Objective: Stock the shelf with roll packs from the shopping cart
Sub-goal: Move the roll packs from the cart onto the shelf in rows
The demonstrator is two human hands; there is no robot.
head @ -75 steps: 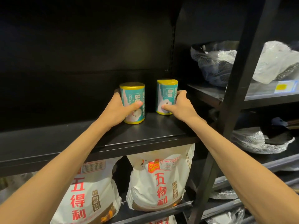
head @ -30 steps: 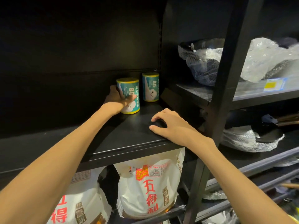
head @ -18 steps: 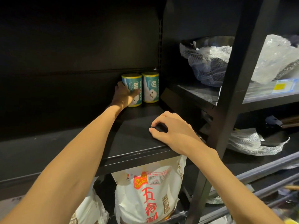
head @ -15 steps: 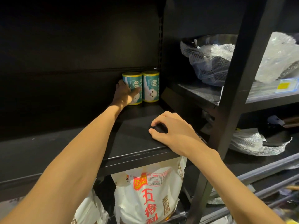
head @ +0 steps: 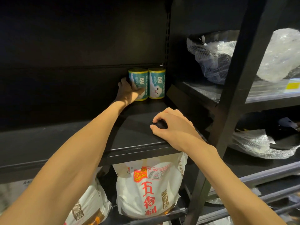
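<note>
Two teal roll packs with yellow ends stand upright side by side at the back right corner of the black shelf (head: 134,140). My left hand (head: 128,92) grips the left roll pack (head: 139,82), thumb across its front. The right roll pack (head: 157,85) stands free and touches or nearly touches the left one. My right hand (head: 172,125) rests near the shelf's front edge with fingertips on the board, fingers arched and holding nothing. The shopping cart is out of view.
White flour bags (head: 151,190) with red lettering sit on the shelf below. A black upright post (head: 232,101) divides off a rack on the right that holds pans wrapped in bubble wrap (head: 215,62). The left part of the shelf is dark.
My right hand let go of the right roll pack and came back to the shelf's front edge. My left hand slid its roll pack back and right until it stands beside the other.
</note>
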